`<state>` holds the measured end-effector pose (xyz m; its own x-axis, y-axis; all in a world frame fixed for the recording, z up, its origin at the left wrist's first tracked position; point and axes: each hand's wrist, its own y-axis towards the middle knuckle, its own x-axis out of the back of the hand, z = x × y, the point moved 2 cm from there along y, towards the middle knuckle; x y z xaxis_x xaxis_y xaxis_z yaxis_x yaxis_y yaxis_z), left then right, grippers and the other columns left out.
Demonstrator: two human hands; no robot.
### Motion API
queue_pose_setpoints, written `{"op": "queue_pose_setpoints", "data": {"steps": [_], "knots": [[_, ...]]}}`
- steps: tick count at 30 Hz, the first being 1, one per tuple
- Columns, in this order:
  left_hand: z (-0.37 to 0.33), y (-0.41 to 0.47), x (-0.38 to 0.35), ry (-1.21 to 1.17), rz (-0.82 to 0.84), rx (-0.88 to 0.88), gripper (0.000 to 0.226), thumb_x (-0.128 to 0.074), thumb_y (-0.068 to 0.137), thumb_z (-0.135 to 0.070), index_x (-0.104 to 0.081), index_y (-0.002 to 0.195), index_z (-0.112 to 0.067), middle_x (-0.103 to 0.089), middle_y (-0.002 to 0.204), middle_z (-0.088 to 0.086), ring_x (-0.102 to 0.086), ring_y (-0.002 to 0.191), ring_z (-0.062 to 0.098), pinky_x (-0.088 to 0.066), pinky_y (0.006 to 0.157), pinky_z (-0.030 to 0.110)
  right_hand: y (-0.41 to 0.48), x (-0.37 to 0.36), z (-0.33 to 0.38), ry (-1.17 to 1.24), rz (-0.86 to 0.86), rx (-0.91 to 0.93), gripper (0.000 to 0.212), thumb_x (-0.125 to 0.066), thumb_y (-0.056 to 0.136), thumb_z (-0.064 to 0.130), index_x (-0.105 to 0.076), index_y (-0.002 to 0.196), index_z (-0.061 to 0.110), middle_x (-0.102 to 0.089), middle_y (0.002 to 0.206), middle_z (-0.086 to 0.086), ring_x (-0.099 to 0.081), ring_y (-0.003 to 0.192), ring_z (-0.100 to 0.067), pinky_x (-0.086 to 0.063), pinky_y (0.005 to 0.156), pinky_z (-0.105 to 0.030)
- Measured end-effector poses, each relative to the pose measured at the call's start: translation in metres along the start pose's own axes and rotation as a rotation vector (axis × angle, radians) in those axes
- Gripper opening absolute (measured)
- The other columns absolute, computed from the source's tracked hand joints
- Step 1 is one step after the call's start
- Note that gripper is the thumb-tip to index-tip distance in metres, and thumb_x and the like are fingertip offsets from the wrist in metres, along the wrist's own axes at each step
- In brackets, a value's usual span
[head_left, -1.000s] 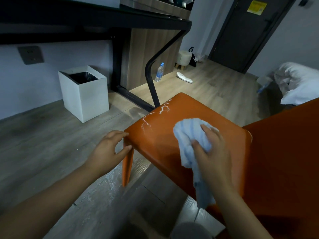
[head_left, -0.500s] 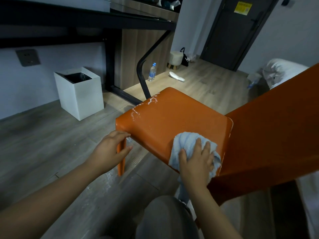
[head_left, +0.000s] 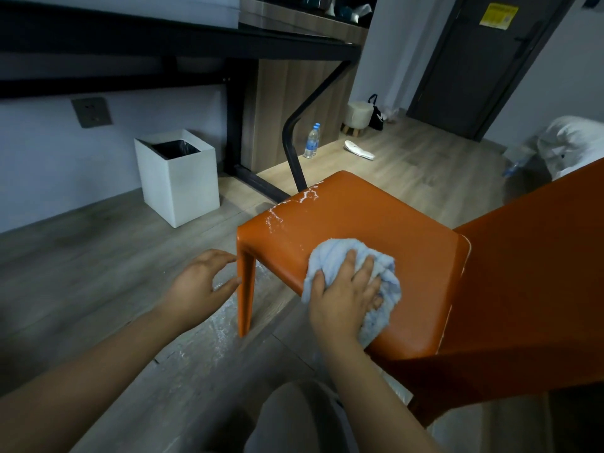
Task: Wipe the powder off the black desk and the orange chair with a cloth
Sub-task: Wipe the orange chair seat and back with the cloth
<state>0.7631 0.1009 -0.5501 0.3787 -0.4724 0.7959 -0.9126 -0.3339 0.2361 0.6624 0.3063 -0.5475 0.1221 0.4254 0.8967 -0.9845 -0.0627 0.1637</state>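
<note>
— What is set at the left, by the wall?
— A white square bin point(head_left: 178, 188) is stood on the wood floor point(head_left: 81, 256), below the black desk point(head_left: 163, 37). It is lined with a black bag point(head_left: 175, 148); nothing else can be made out inside it.
— And further right?
— A clear bottle point(head_left: 312, 142) with a blue cap is stood upright on the floor, just beside the curved desk leg point(head_left: 291, 148). Whether anything is held in it cannot be told.
— Where is the left hand found?
— The left hand point(head_left: 199, 282) is held low, just beside the front leg point(head_left: 245, 289) of the orange chair point(head_left: 376, 217). Its fingers are loosely spread and nothing is gripped. Whether the thumb tip is touching the leg cannot be told.
— Is powder seen?
— White powder point(head_left: 294, 204) is scattered along the seat's far left edge and corner, beyond the cloth and apart from it. More is dusted over the floor beneath the left hand.
— And the cloth?
— The pale blue cloth point(head_left: 336, 256) is bunched on the near part of the seat, to the right of the left hand, with the front leg between them. It is pressed down by the right hand point(head_left: 343, 299), whose fingers are bent over the bundle. One end is hung over the seat's near edge, under the wrist.
— What is found at the far right?
— The chair's orange backrest point(head_left: 539, 273) is seen, near the cloth.
</note>
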Motion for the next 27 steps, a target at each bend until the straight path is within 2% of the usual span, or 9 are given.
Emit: {"op": "queue_pose_setpoints", "data": {"steps": [6, 16, 21, 25, 27], "knots": [[0.024, 0.001, 0.005, 0.004, 0.002, 0.073, 0.043, -0.060, 0.091, -0.038, -0.057, 0.130, -0.019, -0.055, 0.132, -0.001, -0.051, 0.120, 0.013, -0.042, 0.102, 0.029, 0.010, -0.020, 0.045, 0.025, 0.046, 0.088, 0.073, -0.039, 0.096, 0.052, -0.007, 0.156, 0.023, 0.005, 0.162, -0.013, -0.003, 0.147, -0.040, -0.018, 0.115, -0.059], [0.065, 0.000, 0.013, -0.027, -0.018, 0.197, 0.041, -0.063, 0.089, -0.032, -0.060, 0.127, -0.016, -0.060, 0.123, 0.000, -0.056, 0.110, 0.016, -0.044, 0.092, 0.026, 0.022, -0.056, 0.127, 0.051, 0.109, 0.286, 0.070, -0.047, 0.097, 0.044, -0.012, 0.154, 0.024, 0.000, 0.162, -0.011, -0.005, 0.147, -0.039, -0.016, 0.115, -0.060], [0.084, 0.003, 0.022, -0.009, -0.010, 0.237, 0.041, -0.064, 0.089, -0.031, -0.061, 0.126, -0.014, -0.060, 0.123, 0.002, -0.058, 0.110, 0.018, -0.044, 0.091, 0.026, 0.036, -0.053, 0.142, 0.096, 0.194, 0.363, 0.067, -0.045, 0.098, 0.045, -0.013, 0.154, 0.025, -0.003, 0.162, -0.006, -0.009, 0.147, -0.035, -0.017, 0.116, -0.058], [0.078, 0.012, 0.026, -0.038, -0.051, 0.201, 0.043, -0.064, 0.088, -0.034, -0.061, 0.125, -0.014, -0.060, 0.122, 0.001, -0.058, 0.109, 0.016, -0.044, 0.090, 0.024, 0.044, -0.026, 0.131, 0.273, 0.274, 0.397, 0.070, -0.044, 0.097, 0.052, -0.012, 0.155, 0.028, -0.003, 0.164, -0.003, -0.002, 0.150, -0.028, -0.012, 0.119, -0.054], [0.067, 0.019, 0.027, -0.071, -0.058, 0.185, 0.055, -0.059, 0.085, -0.049, -0.058, 0.129, -0.016, -0.057, 0.127, -0.001, -0.055, 0.110, 0.013, -0.046, 0.095, 0.027, 0.047, -0.008, 0.117, 0.388, 0.250, 0.416, 0.069, -0.047, 0.097, 0.049, -0.017, 0.154, 0.027, -0.010, 0.163, 0.000, -0.006, 0.150, -0.021, -0.015, 0.121, -0.047]]}}
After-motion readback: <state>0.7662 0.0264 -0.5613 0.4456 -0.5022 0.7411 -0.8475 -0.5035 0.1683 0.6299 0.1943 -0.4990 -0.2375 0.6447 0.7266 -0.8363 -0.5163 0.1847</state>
